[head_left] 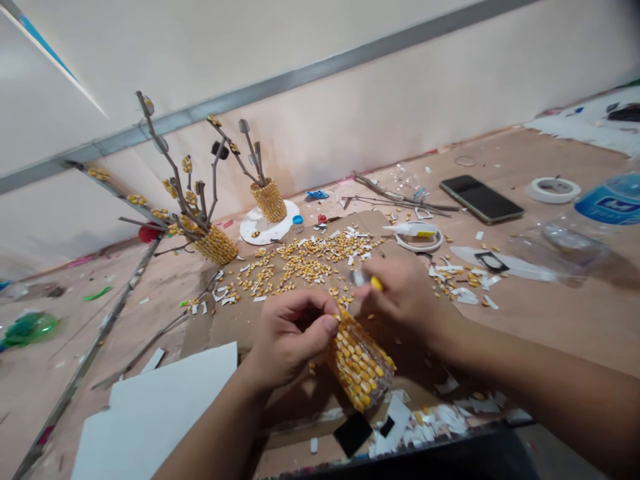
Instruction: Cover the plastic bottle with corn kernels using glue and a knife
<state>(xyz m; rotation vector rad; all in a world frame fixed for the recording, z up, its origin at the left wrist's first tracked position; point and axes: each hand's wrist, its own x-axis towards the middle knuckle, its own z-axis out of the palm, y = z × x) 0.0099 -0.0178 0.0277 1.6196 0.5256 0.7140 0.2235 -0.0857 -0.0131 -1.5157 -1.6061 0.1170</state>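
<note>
My left hand (295,333) is closed at the upper end of a cylinder covered in corn kernels (357,367). Its thumb and index finger pinch near the rim, where a pale kernel seems to show. The cylinder leans, and a strip of its side is bare and see-through. Just right of the rim, my right hand (400,297) is closed around a small white-and-yellow object (376,284), blurred and mostly hidden by the fingers. Beyond both hands, loose corn kernels (305,270) lie scattered with white scraps on a cardboard sheet (235,320).
Two corn-covered pots (216,245) with twigs stand at the back left, one on a white disc (250,230). Rightward lie a glue bottle (413,230), tape roll (554,189), phone (481,198) and plastic bottle (607,200). White board (160,413) lies at front left.
</note>
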